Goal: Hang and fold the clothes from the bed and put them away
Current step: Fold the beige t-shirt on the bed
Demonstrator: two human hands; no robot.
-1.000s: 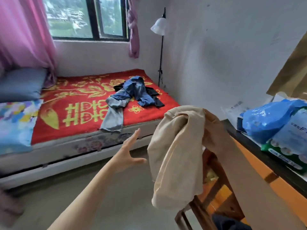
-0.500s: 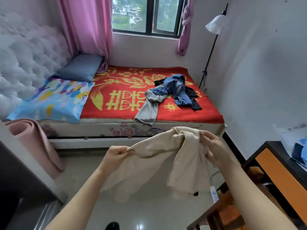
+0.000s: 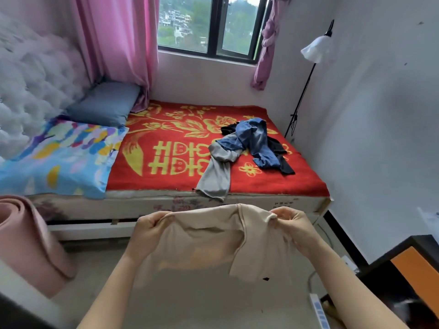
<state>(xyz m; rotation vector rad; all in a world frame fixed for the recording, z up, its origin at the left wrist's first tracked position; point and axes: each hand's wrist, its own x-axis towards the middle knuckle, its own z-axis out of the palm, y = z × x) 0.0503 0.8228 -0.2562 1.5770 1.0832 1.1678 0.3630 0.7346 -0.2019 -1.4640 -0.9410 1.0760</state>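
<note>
I hold a beige garment stretched out in front of me, above the floor and short of the bed. My left hand grips its left top edge and my right hand pinches its right top corner. The cloth hangs down between them. On the bed, with its red and yellow blanket, lies a heap of clothes: a blue garment on top, a grey one trailing to the mattress edge, and a black one underneath.
A rolled pink mat stands at the left. A black and orange cabinet is at the right, with a white power strip on the floor beside it. A floor lamp stands by the right wall. Pillows lie at the bedhead.
My left hand, free a second ago, has taken hold of the beige garment. Both hands have pulled it out wide, and my view has turned from the cabinet side toward the bed.
</note>
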